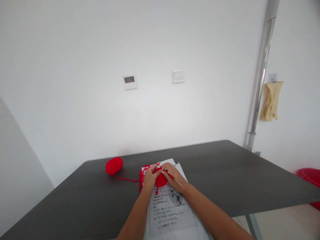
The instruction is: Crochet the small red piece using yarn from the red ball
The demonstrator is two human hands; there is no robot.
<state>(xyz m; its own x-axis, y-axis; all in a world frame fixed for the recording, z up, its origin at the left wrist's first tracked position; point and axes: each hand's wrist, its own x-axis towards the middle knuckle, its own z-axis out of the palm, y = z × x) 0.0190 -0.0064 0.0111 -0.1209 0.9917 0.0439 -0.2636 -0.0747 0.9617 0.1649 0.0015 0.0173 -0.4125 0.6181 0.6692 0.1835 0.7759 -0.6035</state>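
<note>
My left hand (149, 177) is closed on the edge of a small round red crochet piece (161, 181), with a short tail of yarn hanging below it. In my right hand (177, 176) is a crochet hook (178, 182) with a red grip and a thin metal shaft pointing down to the right. Both sets of fingertips meet at the top of the piece; the hook's working tip is too small to make out. Loose loops of red yarn (141, 176) lie beside my left hand. A strand runs from them to a red yarn ball (114, 165).
Printed sheets of paper (170, 220) lie under my hands on the dark table (225, 173). A white wall stands behind, with a metal pipe (261, 76) and hanging yellow gloves (272, 100) at the right. A red basin-like object (310, 175) sits beyond the right edge.
</note>
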